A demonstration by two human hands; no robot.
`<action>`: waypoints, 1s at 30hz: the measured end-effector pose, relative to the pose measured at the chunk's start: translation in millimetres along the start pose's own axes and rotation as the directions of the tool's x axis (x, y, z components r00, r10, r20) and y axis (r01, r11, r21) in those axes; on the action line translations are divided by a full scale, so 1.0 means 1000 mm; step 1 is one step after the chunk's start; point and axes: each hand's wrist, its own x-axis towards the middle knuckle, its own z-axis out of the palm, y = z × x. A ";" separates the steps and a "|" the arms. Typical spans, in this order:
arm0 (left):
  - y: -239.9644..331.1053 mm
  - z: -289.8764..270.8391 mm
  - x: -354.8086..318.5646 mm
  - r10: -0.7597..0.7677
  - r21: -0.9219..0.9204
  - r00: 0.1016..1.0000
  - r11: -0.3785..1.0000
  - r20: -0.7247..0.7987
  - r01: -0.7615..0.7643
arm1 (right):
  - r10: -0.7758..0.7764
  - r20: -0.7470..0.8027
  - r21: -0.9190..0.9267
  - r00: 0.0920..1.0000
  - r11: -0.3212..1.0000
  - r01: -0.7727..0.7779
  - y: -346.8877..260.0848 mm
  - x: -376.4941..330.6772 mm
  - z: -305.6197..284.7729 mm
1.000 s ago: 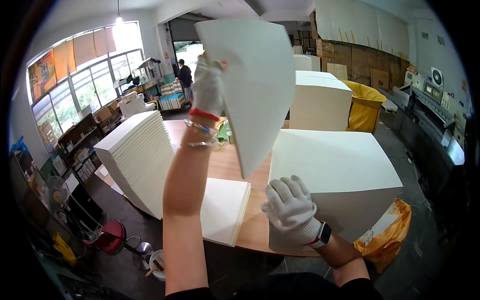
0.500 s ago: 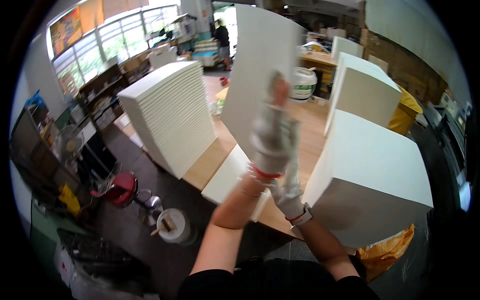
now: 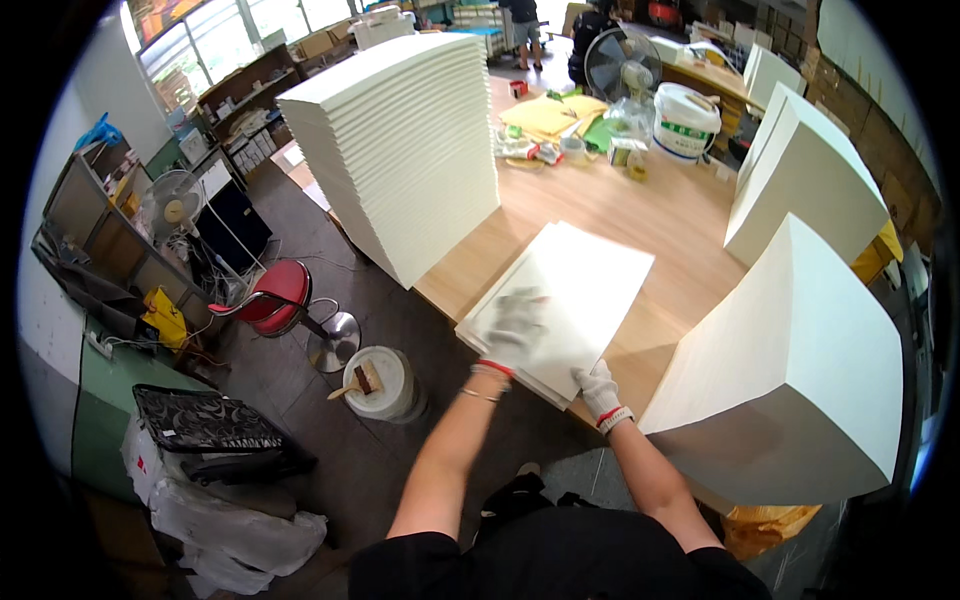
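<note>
Lying flat on the bench (image 3: pixel 640 215), the low pile of white sheets (image 3: pixel 565 300) runs its long axis away from me and to the right, from the near corner at the bench edge toward the far corner by the white bucket (image 3: pixel 684 122). My left hand (image 3: pixel 515 322) rests on top of the pile's near-left part, glove spread flat, palm down, fingers pointing up the long axis; it is blurred, so I cannot tell how hard it presses. My right hand (image 3: pixel 601 391) sits at the pile's near corner, just at the bench edge, fingers curled against the sheet edges; whether they pinch a sheet or only touch I cannot tell. So the pile lies ahead of both grips, and the left one is further onto it. Left of the pile, across a strip of bare wood, stands a tall stack of sheets (image 3: pixel 400 150). Right of the pile, close by, rises a big white block (image 3: pixel 800 370), with another block (image 3: pixel 800 180) beyond it.
</note>
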 end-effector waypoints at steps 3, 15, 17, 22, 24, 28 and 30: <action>-0.075 -0.031 -0.047 -0.302 0.240 0.928 0.938 0.219 0.248 | 0.099 -0.050 -0.248 0.994 0.963 -0.109 0.016 0.003 0.002; -0.149 -0.053 -0.079 -0.125 0.021 0.938 0.992 0.324 0.124 | -0.296 0.201 -0.717 0.934 0.605 0.346 -0.030 -0.068 0.009; -0.153 -0.052 -0.078 -0.200 0.061 0.915 0.980 0.352 0.190 | -0.364 0.202 -0.714 0.909 0.581 0.391 -0.022 -0.066 0.012; -0.152 -0.059 -0.066 -0.202 -0.016 0.877 0.973 0.435 0.232 | -0.419 0.169 -0.605 0.892 0.670 0.429 -0.021 -0.066 0.010; -0.148 -0.059 -0.065 -0.269 -0.099 0.850 0.932 0.452 0.348 | -0.438 0.156 -0.575 0.885 0.689 0.442 -0.017 -0.065 0.009; -0.162 -0.050 -0.072 -0.262 -0.261 0.865 0.881 0.427 0.396 | -0.498 0.156 -0.594 0.853 0.642 0.484 -0.011 -0.061 0.008; -0.156 -0.053 -0.068 -0.235 -0.256 0.868 0.893 0.437 0.371 | -0.492 0.149 -0.593 0.857 0.649 0.476 -0.010 -0.062 0.008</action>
